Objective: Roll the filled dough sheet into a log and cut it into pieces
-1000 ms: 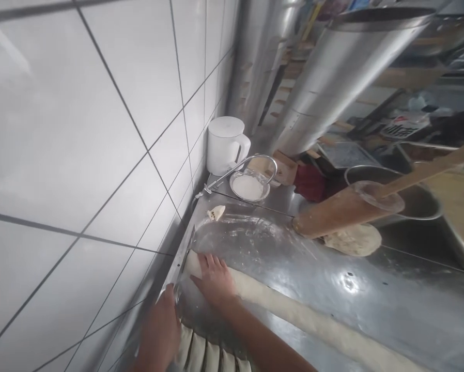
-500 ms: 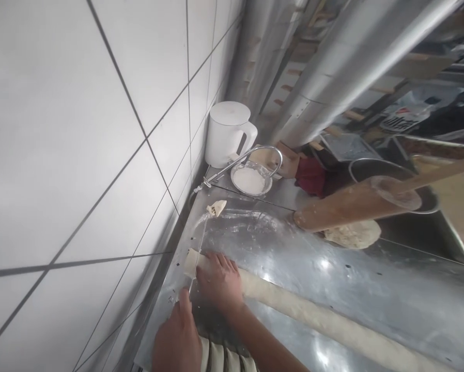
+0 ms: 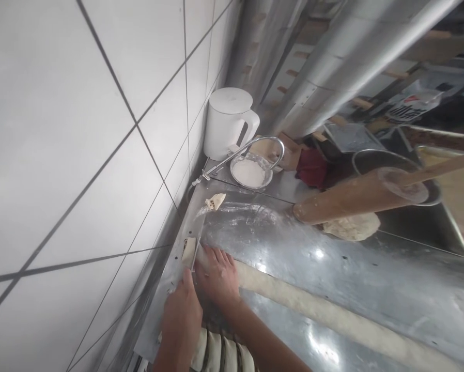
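Observation:
My left hand (image 3: 181, 307) is closed round the handle of a knife (image 3: 196, 253), its thin blade pointing away from me. Just left of the blade lies a cut piece of filled dough (image 3: 189, 250), dark filling showing at its end. My right hand (image 3: 218, 276) lies over the near end of a long pale dough roll (image 3: 313, 300), fingers curled across it close to the blade. The roll stretches off toward the lower right. Below my hands, several cut dough slices (image 3: 221, 354) sit side by side, partly hidden by my forearms.
A dough scrap (image 3: 215, 201) lies on the floury metal table (image 3: 282, 248). Farther back stand a white jug (image 3: 226, 124) and a bowl of flour (image 3: 249, 173). A large rolling pin (image 3: 356, 199) rests by a dough lump (image 3: 354, 227). A tiled wall (image 3: 80, 170) borders the left.
The blade, earlier across the roll's end, now stands between the roll and a separated piece, which sits slightly left. My left hand has moved a little forward; my right hand stays on the roll.

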A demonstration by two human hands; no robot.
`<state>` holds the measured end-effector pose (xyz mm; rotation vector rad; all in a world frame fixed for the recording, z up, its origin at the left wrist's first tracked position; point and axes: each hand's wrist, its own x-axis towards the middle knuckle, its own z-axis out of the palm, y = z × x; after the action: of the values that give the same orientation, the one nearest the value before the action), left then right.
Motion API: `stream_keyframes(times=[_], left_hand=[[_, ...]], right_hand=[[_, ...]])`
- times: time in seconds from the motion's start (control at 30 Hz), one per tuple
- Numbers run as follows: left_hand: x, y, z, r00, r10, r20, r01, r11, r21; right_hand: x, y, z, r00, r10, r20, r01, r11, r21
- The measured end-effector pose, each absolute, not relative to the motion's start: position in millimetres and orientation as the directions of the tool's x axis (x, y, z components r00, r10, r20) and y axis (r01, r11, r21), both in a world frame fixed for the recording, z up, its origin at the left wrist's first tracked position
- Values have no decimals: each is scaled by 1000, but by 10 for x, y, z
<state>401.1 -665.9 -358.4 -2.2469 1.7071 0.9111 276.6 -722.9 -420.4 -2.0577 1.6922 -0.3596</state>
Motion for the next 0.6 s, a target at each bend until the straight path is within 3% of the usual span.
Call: stream_keyframes(times=[0.33, 0.47, 0.6], left_hand=[[3870, -6219, -3393, 97, -806, -583, -945, -258, 199], [3764, -6150, -3492, 138, -762, -633, -938, -306, 164], [3693, -6362, -3601, 148, -759, -634, -911, -355, 211]], right_hand=[[2479, -7199, -4176, 163, -981, -108, -859, -87, -504], [2538, -7168, -4205, 140, -984, -108, -878, -73, -473], [2546, -7156, -4209, 163, -982, -101, -868, -94, -487]])
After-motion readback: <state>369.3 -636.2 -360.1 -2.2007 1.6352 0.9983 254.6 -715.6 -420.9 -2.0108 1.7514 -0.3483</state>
